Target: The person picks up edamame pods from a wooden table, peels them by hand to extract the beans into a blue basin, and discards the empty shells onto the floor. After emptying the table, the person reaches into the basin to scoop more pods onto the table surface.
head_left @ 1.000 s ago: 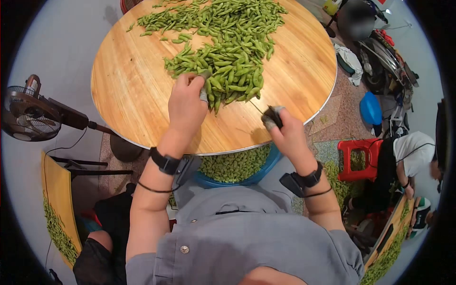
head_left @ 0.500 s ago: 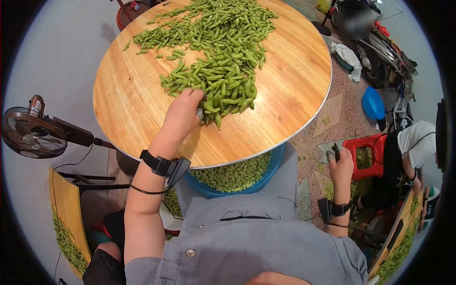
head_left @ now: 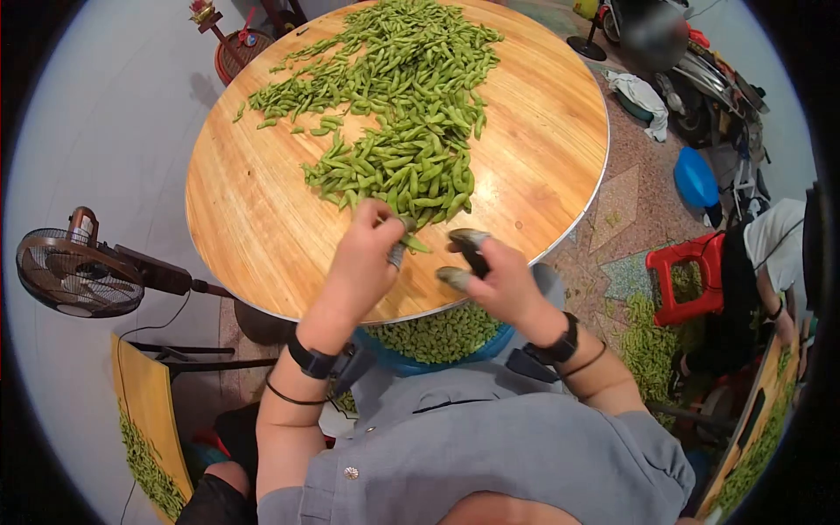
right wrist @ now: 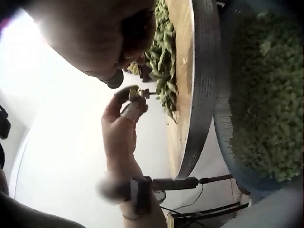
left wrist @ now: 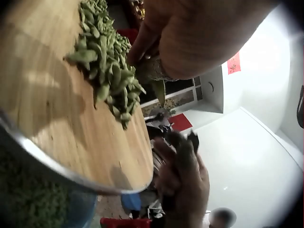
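Observation:
Near the front edge of the round wooden table (head_left: 542,175), my left hand (head_left: 363,258) pinches a green soybean pod (head_left: 418,247) between covered fingertips. In the left wrist view the pod (left wrist: 160,91) hangs below that hand. Just to its right, my right hand (head_left: 503,276) has thumb and forefinger spread, grey covers on their tips. A small dark tool (head_left: 473,255) lies in its grip; I cannot tell its kind. Its dark tip (left wrist: 193,140) shows forked past the fingers in the left wrist view. A heap of pods (head_left: 420,166) lies just beyond both hands.
Under the table's front edge sits a blue basin (head_left: 394,366) full of shelled beans (head_left: 437,337). A standing fan (head_left: 83,271) is at left. At right are a red stool (head_left: 658,284), husks (head_left: 649,350) on the floor and another person (head_left: 774,249).
My right hand swings out right beside the table, then comes back near the left hand. The left hand draws back from the heap and now holds a pod clear of it.

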### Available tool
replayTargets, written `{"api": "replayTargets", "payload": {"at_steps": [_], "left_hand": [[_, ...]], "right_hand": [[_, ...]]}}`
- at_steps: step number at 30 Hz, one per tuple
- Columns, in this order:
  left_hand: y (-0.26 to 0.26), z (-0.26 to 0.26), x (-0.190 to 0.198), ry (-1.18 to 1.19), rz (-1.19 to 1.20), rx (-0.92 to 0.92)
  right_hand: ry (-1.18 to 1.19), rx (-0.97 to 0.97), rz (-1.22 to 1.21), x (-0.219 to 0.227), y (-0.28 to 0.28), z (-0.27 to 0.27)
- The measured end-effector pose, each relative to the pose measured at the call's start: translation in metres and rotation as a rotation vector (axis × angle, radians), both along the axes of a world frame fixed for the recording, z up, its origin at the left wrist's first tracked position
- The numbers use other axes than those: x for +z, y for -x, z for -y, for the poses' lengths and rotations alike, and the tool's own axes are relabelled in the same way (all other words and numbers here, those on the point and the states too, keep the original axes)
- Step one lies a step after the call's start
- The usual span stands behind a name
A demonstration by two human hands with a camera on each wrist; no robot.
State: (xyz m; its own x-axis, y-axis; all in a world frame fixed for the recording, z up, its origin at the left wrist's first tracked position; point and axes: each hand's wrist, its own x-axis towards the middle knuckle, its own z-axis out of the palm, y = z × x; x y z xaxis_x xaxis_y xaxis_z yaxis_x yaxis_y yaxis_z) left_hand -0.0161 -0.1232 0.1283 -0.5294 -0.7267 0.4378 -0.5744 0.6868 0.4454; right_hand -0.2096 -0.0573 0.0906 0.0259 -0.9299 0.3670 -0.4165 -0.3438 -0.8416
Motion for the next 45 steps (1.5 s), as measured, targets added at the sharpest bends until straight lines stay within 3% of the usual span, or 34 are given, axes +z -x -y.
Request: {"api": "replayTargets", "payload": {"at_steps": [3, 5, 6, 7, 8, 10, 11, 12, 14, 18, 20, 23, 25, 32, 34, 37, 38, 39, 40, 41, 43, 44, 45], "left_hand": [[0.003, 0.001, -0.005, -0.010, -0.001, 0.023], [0.003, 0.002, -0.005, 0.013, 0.002, 0.045], [0.005, 0.002, -0.005, -0.066, -0.170, 0.082], [0.007, 0.000, -0.005, -0.147, -0.341, 0.117], [0.008, -0.005, -0.007, -0.145, -0.343, 0.118], [0.010, -0.022, -0.012, -0.155, -0.441, 0.322], [0.008, -0.030, -0.022, -0.372, -0.453, 0.299], [0.011, -0.035, -0.029, -0.378, -0.453, 0.298], [0.022, -0.048, -0.042, -1.007, -0.917, 0.054], [0.034, -0.055, -0.036, -0.960, -1.116, 0.093], [0.020, -0.057, -0.043, -0.971, -1.067, 0.146], [0.007, -0.065, -0.036, -1.079, -0.796, 0.157], [0.002, -0.068, -0.037, -1.138, -0.764, 0.107], [-0.006, -0.075, -0.039, -1.190, -0.747, 0.019], [-0.008, -0.076, -0.039, -1.189, -0.742, -0.001], [-0.009, -0.079, -0.041, -1.164, -0.730, -0.003], [-0.009, -0.080, -0.043, -0.814, -0.515, 0.004], [-0.010, -0.081, -0.045, -0.465, -0.300, 0.008], [-0.012, -0.083, -0.048, -0.472, -0.299, 0.005], [-0.014, -0.084, -0.051, -0.412, -0.256, -0.025], [-0.018, -0.087, -0.059, -0.355, -0.215, -0.056], [-0.022, -0.088, -0.063, -0.372, -0.194, -0.085], [-0.024, -0.089, -0.064, -0.388, -0.172, -0.114]], "right_hand": [[-0.036, 0.052, -0.084, -0.014, -0.014, 0.020], [0.072, -0.005, -0.150, -0.014, -0.018, 0.028], [0.076, -0.004, -0.152, -0.013, -0.018, 0.030], [-0.009, -0.052, -0.001, -0.013, -0.017, 0.032], [-0.094, -0.100, 0.150, -0.012, -0.016, 0.033], [-0.127, -0.112, 0.213, -0.020, -0.012, 0.032], [-0.117, -0.111, 0.306, -0.014, -0.012, 0.026], [-0.111, -0.112, 0.399, -0.011, -0.013, 0.020], [-0.025, -0.053, 0.301, -0.018, -0.019, 0.005], [-0.027, 0.017, 0.062, -0.019, -0.022, -0.012], [-0.089, 0.064, 0.154, -0.018, -0.020, -0.016], [-0.154, 0.149, 0.154, -0.008, -0.014, -0.022], [-0.216, 0.297, 0.094, -0.001, -0.007, -0.025], [-0.411, 0.464, 0.240, -0.006, -0.003, -0.030], [-0.764, 0.486, 0.433, 0.013, -0.003, -0.031], [-0.800, 0.522, 0.470, 0.008, -0.002, -0.033], [-0.803, 0.519, 0.472, 0.000, -0.006, -0.033], [-0.552, 0.474, 0.403, -0.011, -0.013, -0.033], [-0.304, 0.425, 0.332, -0.016, -0.018, -0.034], [-0.312, 0.419, 0.336, -0.017, -0.017, -0.037], [-0.603, 0.505, 0.360, -0.002, -0.015, -0.037], [-0.606, 0.502, 0.362, -0.002, -0.013, -0.037], [-0.801, 0.554, 0.470, -0.003, -0.010, -0.039]]}}
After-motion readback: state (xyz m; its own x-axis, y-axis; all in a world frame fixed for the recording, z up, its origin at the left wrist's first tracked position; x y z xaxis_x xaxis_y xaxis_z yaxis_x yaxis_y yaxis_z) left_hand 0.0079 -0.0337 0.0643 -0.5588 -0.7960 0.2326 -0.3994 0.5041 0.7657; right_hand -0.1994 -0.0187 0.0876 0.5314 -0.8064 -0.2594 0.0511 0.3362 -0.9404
